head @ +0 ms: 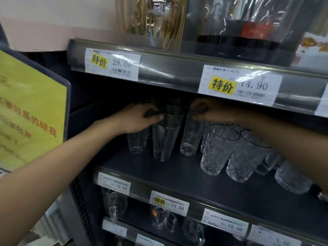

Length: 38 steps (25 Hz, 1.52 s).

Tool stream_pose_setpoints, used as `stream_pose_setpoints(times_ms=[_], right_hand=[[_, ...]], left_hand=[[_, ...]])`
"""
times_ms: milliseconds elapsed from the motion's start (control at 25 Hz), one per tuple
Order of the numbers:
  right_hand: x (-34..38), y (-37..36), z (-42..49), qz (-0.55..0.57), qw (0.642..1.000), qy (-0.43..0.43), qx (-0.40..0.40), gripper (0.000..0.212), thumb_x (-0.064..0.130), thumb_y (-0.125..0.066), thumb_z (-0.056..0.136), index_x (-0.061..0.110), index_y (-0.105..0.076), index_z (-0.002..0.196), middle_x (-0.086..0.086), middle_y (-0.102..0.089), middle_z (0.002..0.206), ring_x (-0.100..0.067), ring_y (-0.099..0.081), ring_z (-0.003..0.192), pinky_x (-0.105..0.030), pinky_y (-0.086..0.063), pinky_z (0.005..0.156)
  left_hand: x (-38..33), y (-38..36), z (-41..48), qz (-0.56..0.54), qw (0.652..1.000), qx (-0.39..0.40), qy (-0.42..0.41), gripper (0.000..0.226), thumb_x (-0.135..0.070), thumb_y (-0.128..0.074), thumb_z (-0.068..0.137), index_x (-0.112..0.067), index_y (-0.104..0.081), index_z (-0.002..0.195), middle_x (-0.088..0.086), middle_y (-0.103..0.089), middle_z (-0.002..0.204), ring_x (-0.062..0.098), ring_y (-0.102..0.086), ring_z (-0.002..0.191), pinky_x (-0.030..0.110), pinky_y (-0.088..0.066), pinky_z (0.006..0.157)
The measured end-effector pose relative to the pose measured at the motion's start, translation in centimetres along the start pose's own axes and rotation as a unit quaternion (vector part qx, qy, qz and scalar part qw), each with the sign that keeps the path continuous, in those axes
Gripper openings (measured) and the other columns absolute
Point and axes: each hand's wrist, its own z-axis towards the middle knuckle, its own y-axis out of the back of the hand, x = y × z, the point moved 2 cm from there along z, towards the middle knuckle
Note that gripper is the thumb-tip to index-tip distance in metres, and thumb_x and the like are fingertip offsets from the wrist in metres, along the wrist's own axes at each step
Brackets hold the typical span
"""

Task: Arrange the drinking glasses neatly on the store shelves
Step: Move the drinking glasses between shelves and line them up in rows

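- While both arms reached under the upper shelf's price rail (177, 75), the left hand (140, 119) was curled over the rim of a tall clear tumbler (165, 139), thumb at its front edge; it looked like a grip, though the fingers behind were in shadow.
- The right hand (209, 110) was closed at the rim of a narrower clear glass (190, 137) just beside that tumbler, fingertips pinched on the edge.
- Another small glass (137, 141) stood partly hidden under the left wrist, at the left end of the dark middle shelf (177, 176).
- To the right, the textured tumblers (218, 150) stood bunched close together, some touching, in no clear row.
- Judging by this, the arranging was only partly done: the left trio stood near the back but uneven, the front of the shelf lay bare, and the textured group was left to line up.
- The mugs on the lower shelf (164, 221) looked untouched; whether they needed tidying I cannot tell.
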Motion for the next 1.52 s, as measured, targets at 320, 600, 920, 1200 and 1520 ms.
stream_pose_setpoints(times_ms=[320,600,920,1200,1520], right_hand=[[5.9,-3.0,3.0,-0.088,0.991,0.057,0.089,0.029,0.035,-0.068,0.090,0.012,-0.068,0.106,-0.003,-0.067,0.102,-0.019,-0.062,0.096,-0.028,-0.050,0.084],[5.9,-6.0,4.9,-0.144,0.986,0.054,0.068,0.037,0.021,-0.069,0.087,0.021,-0.043,0.061,0.005,-0.044,0.062,-0.009,-0.041,0.057,-0.019,-0.029,0.048],[4.0,-6.6,6.9,-0.090,0.991,0.059,0.078,0.020,0.011,-0.077,0.080,-0.003,-0.065,0.088,-0.010,-0.061,0.081,-0.020,-0.054,0.076,-0.040,-0.052,0.076],[4.0,-6.7,6.9,-0.082,0.991,0.064,0.085,0.021,0.006,-0.077,0.080,-0.007,-0.065,0.091,-0.009,-0.057,0.079,-0.019,-0.050,0.075,-0.032,-0.043,0.068],[4.3,-5.4,5.2,-0.107,0.991,0.064,0.038,0.021,0.020,-0.072,0.085,0.001,-0.065,0.089,-0.012,-0.066,0.083,-0.026,-0.060,0.076,-0.039,-0.051,0.073]], left_hand=[[1.7,1.0,2.9,-0.060,0.998,0.031,0.002,0.031,0.000,-0.056,0.092,-0.001,-0.065,0.122,0.010,-0.068,0.119,0.012,-0.056,0.102,0.017,-0.042,0.070],[2.1,0.8,4.2,-0.019,0.997,0.072,-0.014,0.020,0.000,-0.053,0.087,0.005,-0.069,0.100,0.008,-0.062,0.088,0.015,-0.052,0.082,0.025,-0.038,0.070],[2.7,0.7,4.5,-0.036,0.996,0.080,-0.022,0.020,0.000,-0.060,0.084,0.009,-0.067,0.100,0.009,-0.061,0.085,0.015,-0.050,0.078,0.027,-0.039,0.069],[2.8,0.5,4.4,-0.038,0.997,0.067,-0.027,0.009,0.001,-0.059,0.081,0.009,-0.061,0.083,0.008,-0.050,0.074,0.015,-0.041,0.071,0.028,-0.032,0.066],[1.8,0.5,4.1,-0.004,0.998,0.056,-0.026,0.030,-0.008,-0.052,0.091,-0.017,-0.047,0.063,0.001,-0.049,0.066,0.018,-0.045,0.069,0.028,-0.034,0.062]])
